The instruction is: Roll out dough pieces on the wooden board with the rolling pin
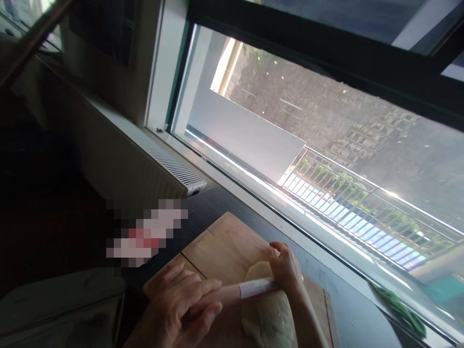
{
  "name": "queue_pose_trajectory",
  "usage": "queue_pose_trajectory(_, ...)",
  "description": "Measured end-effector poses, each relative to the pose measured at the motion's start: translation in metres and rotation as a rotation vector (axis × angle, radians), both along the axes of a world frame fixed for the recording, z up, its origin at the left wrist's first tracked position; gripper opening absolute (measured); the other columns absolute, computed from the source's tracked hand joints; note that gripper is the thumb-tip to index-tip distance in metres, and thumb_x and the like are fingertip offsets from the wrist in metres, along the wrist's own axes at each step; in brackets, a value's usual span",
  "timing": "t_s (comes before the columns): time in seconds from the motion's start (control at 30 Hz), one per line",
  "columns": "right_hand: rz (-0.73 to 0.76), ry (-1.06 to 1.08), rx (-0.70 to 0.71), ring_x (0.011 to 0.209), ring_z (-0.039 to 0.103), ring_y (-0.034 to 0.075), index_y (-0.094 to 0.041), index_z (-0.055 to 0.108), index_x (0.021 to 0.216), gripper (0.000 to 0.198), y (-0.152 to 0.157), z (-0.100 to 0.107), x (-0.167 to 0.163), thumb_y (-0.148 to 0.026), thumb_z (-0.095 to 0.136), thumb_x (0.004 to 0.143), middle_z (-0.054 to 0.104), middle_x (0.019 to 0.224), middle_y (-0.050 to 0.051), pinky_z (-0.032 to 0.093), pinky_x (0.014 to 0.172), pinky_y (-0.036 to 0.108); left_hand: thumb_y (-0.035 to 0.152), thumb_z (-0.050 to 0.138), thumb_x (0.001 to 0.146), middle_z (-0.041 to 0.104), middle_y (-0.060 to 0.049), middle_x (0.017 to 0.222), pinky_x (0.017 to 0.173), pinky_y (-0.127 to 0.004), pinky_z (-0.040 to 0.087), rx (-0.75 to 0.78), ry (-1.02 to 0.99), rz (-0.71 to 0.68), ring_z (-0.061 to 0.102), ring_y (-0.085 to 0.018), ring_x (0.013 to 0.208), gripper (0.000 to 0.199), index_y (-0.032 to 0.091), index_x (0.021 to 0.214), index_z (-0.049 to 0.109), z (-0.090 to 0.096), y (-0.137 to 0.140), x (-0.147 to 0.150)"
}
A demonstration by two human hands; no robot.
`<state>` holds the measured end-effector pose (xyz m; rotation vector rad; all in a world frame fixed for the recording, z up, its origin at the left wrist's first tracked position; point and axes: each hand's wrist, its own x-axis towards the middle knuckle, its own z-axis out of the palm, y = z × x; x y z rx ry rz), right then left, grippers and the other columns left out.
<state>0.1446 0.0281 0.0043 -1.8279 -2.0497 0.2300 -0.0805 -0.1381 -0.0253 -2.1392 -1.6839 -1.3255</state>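
A wooden rolling pin (230,294) with a white printed label around it lies across a flattened piece of pale dough (270,319). My left hand (177,297) is closed over the pin's left end, with the thumb along the near side. At the other end, my right hand (286,268) grips the pin, its fingers curled over the far side. The dough shows on both sides of the pin, on a wooden board (224,241). Its near part reaches the bottom edge of the view.
The board rests on a dark table (210,205) beside a large window (246,130). A radiator (145,150) stands along the wall to the left. A green cloth (398,309) lies on the sill at right. A pixelated patch covers something at the table's left edge.
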Motion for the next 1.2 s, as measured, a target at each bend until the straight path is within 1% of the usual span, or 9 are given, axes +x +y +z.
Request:
queue_pose_trajectory(0.17,-0.056,-0.034,0.051,0.107,0.053,0.021,-0.030,0.063,0.107,0.040,-0.051,-0.002,0.020,-0.037,0.028,0.089,0.061,0.116,0.000,0.035,0.091,0.035,0.042,0.064,0.078,0.069,0.003,0.088,0.092,-0.033,0.047,0.012,0.044,-0.056,0.064,-0.016,0.087,0.033,0.031,0.108,0.064,-0.010,-0.005,-0.001)
queue_pose_trajectory(0.27,-0.046,-0.048,0.057,0.110,0.052,0.021,-0.029,0.061,0.111,0.040,-0.053,0.000,0.018,-0.037,0.028,0.089,0.061,0.118,0.000,0.034,0.094,0.035,0.042,0.063,0.078,0.069,0.003,0.089,0.089,-0.031,0.047,-0.011,0.049,-0.079,0.064,-0.015,0.086,0.031,0.030,0.107,0.064,-0.008,-0.004,-0.004)
queue_pose_trajectory(0.43,-0.052,-0.066,-0.051,0.107,0.054,0.022,-0.027,0.059,0.115,0.040,-0.007,0.004,0.000,-0.041,0.036,0.086,0.063,0.112,0.002,0.039,0.087,0.035,0.040,0.059,0.081,0.068,0.002,0.086,0.090,-0.031,0.046,-0.039,-0.005,-0.052,0.062,-0.016,0.086,0.020,0.025,0.094,0.066,0.007,0.004,-0.004)
queue_pose_trajectory(0.57,-0.001,-0.009,-0.046,0.103,0.057,0.020,-0.020,0.058,0.118,0.042,0.037,0.003,-0.022,-0.037,0.039,0.084,0.064,0.110,0.006,0.041,0.085,0.030,0.038,0.057,0.083,0.067,0.001,0.082,0.088,-0.031,0.047,-0.053,-0.023,-0.012,0.062,-0.015,0.081,0.018,0.025,0.091,0.066,0.010,0.012,-0.001)
queue_pose_trajectory(0.73,0.036,-0.011,-0.103,0.100,0.058,0.019,-0.016,0.060,0.116,0.042,0.057,-0.001,-0.035,-0.035,0.042,0.083,0.064,0.107,0.008,0.042,0.084,0.028,0.038,0.058,0.083,0.068,0.001,0.084,0.093,-0.033,0.046,-0.031,-0.052,0.039,0.063,-0.016,0.085,0.020,0.026,0.095,0.066,0.005,0.013,0.000)
queue_pose_trajectory(0.87,0.023,-0.045,-0.079,0.107,0.055,0.021,-0.019,0.058,0.119,0.043,0.039,0.002,-0.025,-0.037,0.040,0.084,0.062,0.113,0.007,0.039,0.088,0.031,0.036,0.060,0.081,0.068,0.000,0.085,0.088,-0.031,0.048,-0.003,-0.017,0.006,0.063,-0.015,0.083,0.022,0.026,0.100,0.065,0.005,0.012,-0.003)
queue_pose_trajectory(1.03,-0.051,-0.075,-0.033,0.113,0.050,0.023,-0.028,0.059,0.116,0.040,-0.017,0.006,0.001,-0.039,0.034,0.088,0.060,0.120,0.003,0.037,0.090,0.036,0.030,0.062,0.080,0.064,0.001,0.085,0.079,-0.028,0.049,-0.019,0.049,-0.039,0.060,-0.014,0.081,0.027,0.030,0.107,0.064,0.005,0.004,0.000)
queue_pose_trajectory(1.13,-0.025,-0.073,0.029,0.115,0.048,0.021,-0.032,0.061,0.113,0.040,-0.048,0.004,0.015,-0.037,0.028,0.090,0.060,0.119,0.000,0.034,0.095,0.037,0.028,0.064,0.078,0.063,0.001,0.086,0.077,-0.026,0.049,-0.043,0.070,-0.088,0.059,-0.015,0.084,0.031,0.032,0.108,0.064,0.003,-0.003,0.004)
queue_pose_trajectory(1.2,0.000,-0.086,0.031,0.118,0.046,0.020,-0.032,0.062,0.111,0.040,-0.058,0.003,0.019,-0.038,0.028,0.091,0.060,0.120,-0.001,0.031,0.098,0.037,0.027,0.064,0.077,0.063,0.001,0.086,0.079,-0.027,0.049,-0.046,0.074,-0.106,0.059,-0.015,0.085,0.033,0.032,0.110,0.063,-0.001,-0.004,0.005)
